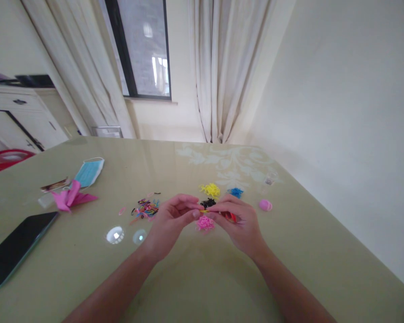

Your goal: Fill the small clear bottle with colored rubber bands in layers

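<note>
Yellow and thin, a small strand (204,211) is pinched by the left hand (168,224) and right hand (242,223) above the glossy olive-green table (202,287), away from its edges.

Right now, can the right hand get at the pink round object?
Probably yes: nothing shows between the right hand and the pink round object beside it, though that hand pinches a small yellow piece it might need to release first.
</note>
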### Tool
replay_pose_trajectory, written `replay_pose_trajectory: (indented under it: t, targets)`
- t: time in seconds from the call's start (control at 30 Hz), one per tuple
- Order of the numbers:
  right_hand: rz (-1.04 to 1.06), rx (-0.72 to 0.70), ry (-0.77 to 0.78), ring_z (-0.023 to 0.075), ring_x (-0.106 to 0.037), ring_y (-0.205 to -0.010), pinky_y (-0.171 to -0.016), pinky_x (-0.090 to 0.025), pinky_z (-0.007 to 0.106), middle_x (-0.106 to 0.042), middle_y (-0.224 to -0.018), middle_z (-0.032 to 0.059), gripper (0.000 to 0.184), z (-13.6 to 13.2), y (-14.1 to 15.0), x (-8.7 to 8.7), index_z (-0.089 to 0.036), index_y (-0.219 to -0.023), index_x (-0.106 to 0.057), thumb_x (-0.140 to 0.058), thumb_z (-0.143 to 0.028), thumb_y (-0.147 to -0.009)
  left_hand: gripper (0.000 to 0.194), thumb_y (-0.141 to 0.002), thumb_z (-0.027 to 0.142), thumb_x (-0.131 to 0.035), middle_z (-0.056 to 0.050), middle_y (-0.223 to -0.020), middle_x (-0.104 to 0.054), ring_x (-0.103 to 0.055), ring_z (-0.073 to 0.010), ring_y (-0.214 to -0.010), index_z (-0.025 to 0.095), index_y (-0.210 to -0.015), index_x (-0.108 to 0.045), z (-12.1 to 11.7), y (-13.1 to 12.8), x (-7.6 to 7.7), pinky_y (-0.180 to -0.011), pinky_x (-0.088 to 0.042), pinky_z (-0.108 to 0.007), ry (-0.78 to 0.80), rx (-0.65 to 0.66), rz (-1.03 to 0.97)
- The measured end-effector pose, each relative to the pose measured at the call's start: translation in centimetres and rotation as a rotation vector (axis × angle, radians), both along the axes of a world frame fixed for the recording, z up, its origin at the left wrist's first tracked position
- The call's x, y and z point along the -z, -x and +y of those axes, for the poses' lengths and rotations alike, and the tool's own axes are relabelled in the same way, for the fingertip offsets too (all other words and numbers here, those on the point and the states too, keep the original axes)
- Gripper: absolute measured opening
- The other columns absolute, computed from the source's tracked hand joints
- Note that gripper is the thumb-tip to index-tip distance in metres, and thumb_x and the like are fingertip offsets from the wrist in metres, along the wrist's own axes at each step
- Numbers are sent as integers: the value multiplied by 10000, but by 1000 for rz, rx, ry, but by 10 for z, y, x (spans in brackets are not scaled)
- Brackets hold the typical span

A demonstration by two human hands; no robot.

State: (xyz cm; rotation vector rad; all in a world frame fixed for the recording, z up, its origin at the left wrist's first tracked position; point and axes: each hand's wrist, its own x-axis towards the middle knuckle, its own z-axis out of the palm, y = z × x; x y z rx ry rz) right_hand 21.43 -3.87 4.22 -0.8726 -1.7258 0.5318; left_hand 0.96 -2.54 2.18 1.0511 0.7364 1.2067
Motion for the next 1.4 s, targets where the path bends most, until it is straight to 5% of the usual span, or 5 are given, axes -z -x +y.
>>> replay_pose_trajectory:
  t: [0.27, 0.6, 1.07, 1.23, 1.4]
  targets:
    - [80, 4, 20, 154, -622, -659, -577, -480, 282, -740, -776, 29, 49, -1, -8, -5, -285, -929, -867, -822, -294, -913, 414, -792, 512, -856, -97, -1034, -823, -749, -182, -841, 189, -1041, -782, 26, 20, 4, -851, -618, -341, -35, -223, 107]
    - [-96, 261, -10, 165, -604, -648, -622, -508, 295, -718, -778, 40, 166, 24, -27, 8, -239, -908, -851, -743, -358, -951, 356, -1007, 220, -482, -136, -1448, -672, -626, -356, -1286, 230, -1251, -743, 62, 90, 28, -1092, -445, -529, -333, -220, 1750]
    - [-788, 492, 212, 217, -714, -846, -770, -476, 289, -788, -932, 93, 214, 108, 13, 24, -208, -856, -834, -659, -189, -979, 335, -1005, 240, -448, -140, -1129, -762, -706, -294, -1098, 203, -1038, -779, 70, 87, 28, -963, -514, -392, -290, -230, 1679]
    - [-745, 549, 187, 213, -714, -890, -825, -482, 304, -779, -976, 81, 215, 82, 2, 30, -211, -985, -830, -616, -210, -1012, 297, -989, 263, -463, -121, -1125, -760, -699, -291, -1116, 216, -996, -755, 70, 87, 28, -968, -518, -388, -338, -328, 1650]
    - [-616, 544, 111, 209, -699, -864, -826, -482, 308, -759, -914, 61, 203, 54, -9, 42, -220, -980, -820, -619, -206, -1004, 281, -943, 408, -557, -94, -998, -794, -722, -248, -920, 200, -1013, -732, 76, 85, 26, -887, -555, -378, -218, -452, 1095]
